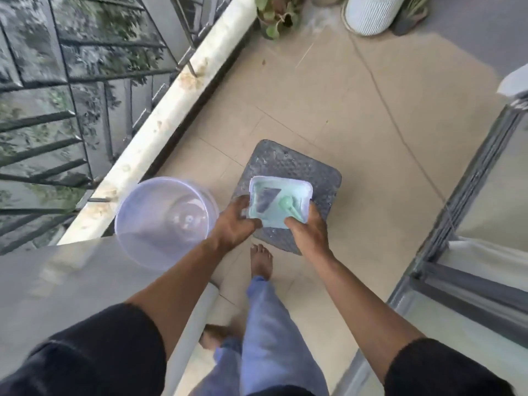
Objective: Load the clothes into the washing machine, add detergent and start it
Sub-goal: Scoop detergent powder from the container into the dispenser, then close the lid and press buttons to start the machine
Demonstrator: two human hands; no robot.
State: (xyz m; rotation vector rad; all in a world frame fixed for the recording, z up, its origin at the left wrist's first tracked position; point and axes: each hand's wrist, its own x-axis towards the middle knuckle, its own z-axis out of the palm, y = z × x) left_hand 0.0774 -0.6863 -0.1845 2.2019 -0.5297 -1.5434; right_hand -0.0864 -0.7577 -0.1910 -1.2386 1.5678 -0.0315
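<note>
- One view only, from a camera worn on the person's head, looking steeply down and a little forward.
- Wide-angle: the railing (85,90) at far left and the door frame (468,212) at right bend toward the edges.
- Near edge: both forearms reach away from the camera, with the left hand (234,221) and right hand (307,230) close below, about mid-picture.
- Far edge: potted plants (275,15) on the tiled floor (357,110).

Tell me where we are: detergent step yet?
Clothes loaded: cannot tell, no machine drum shows. In hand: left hand and right hand both grip the open detergent tub with its green scoop, above the grey stool. Left: dosing detergent and starting.
</note>
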